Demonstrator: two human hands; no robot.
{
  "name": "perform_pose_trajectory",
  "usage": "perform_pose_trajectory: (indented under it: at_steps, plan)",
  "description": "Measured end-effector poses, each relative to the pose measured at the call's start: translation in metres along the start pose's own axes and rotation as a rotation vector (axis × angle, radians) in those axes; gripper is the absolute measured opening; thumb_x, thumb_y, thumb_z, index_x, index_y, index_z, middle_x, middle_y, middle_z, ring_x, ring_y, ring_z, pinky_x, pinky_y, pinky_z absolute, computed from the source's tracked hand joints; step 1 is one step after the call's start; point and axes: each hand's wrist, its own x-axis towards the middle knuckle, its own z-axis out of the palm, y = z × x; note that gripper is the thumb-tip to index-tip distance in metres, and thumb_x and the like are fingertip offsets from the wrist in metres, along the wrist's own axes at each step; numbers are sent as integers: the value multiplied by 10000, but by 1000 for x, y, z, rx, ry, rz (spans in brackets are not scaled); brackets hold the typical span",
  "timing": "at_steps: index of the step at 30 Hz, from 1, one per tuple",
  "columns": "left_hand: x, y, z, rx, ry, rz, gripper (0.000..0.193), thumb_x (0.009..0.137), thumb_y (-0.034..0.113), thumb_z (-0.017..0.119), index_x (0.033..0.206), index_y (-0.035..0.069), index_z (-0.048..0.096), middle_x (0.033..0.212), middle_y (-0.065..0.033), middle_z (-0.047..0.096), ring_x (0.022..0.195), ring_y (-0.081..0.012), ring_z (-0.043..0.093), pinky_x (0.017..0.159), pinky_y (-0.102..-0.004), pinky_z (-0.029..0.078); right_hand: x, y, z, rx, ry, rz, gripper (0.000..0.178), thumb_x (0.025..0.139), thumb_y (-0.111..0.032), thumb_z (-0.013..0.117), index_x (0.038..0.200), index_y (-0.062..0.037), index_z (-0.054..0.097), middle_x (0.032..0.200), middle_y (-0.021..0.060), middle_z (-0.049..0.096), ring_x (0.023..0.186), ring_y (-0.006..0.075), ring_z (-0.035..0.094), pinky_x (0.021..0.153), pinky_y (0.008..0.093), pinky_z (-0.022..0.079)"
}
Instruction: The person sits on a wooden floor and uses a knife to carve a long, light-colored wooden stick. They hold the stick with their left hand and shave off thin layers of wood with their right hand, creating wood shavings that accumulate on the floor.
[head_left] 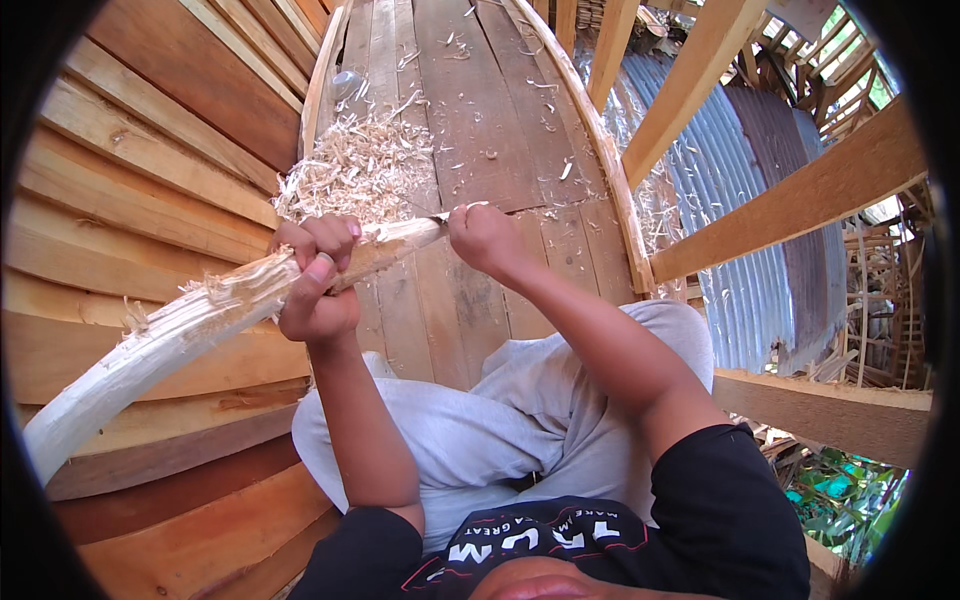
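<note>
A long, pale, peeled wooden pole (150, 355) runs from the left rim up toward the middle, its upper part roughly shaved with splinters standing up. My left hand (320, 275) is wrapped round it, thumb on top. At the pole's far end my right hand (485, 240) is closed in a fist round a knife (436, 216). Its thin dark blade lies against the pole's end, and most of its handle is hidden in my fingers.
Wood shavings (365, 165) lie heaped on the plank floor (490, 110) beyond my hands. A small clear container (347, 85) stands behind them. On the left rises a plank wall (130, 210). Wooden rails (790, 200) and corrugated metal sheets (735, 200) are on the right.
</note>
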Motion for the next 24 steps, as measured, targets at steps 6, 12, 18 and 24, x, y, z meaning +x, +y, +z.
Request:
perform_pose_trajectory:
  at_steps: [6, 12, 18, 24]
  plan:
    - [4, 2, -7, -47, 35, -10, 241, 675, 115, 555, 715, 130, 318, 633, -26, 348, 625, -152, 332, 753, -364, 365, 22, 73, 12, -58, -5, 53, 519, 952, -313, 322, 872, 66, 667, 939, 314, 640, 912, 482, 611, 874, 544, 451]
    - [-2, 1, -3, -1, -40, -8, 245, 664, 117, 573, 718, 125, 333, 624, -24, 361, 611, -151, 334, 754, -366, 367, -10, -5, -8, -90, -92, 25, 499, 945, -294, 308, 957, 53, 667, 1000, 281, 652, 941, 467, 611, 907, 528, 451]
    - [4, 2, 7, -8, -109, -22, 239, 659, 104, 580, 723, 117, 349, 629, -27, 380, 611, -151, 341, 750, -363, 367, 30, 100, 10, -138, -92, 207, 482, 942, -256, 294, 1026, 47, 659, 1135, 259, 627, 1053, 446, 590, 950, 510, 445]
    - [1, 3, -6, -24, -187, -14, 220, 665, 110, 577, 712, 117, 362, 611, -23, 379, 596, -153, 339, 745, -364, 371, -20, -28, -40, -18, -191, 78, 504, 936, -301, 308, 1017, 43, 667, 1125, 306, 613, 1058, 452, 588, 949, 516, 439]
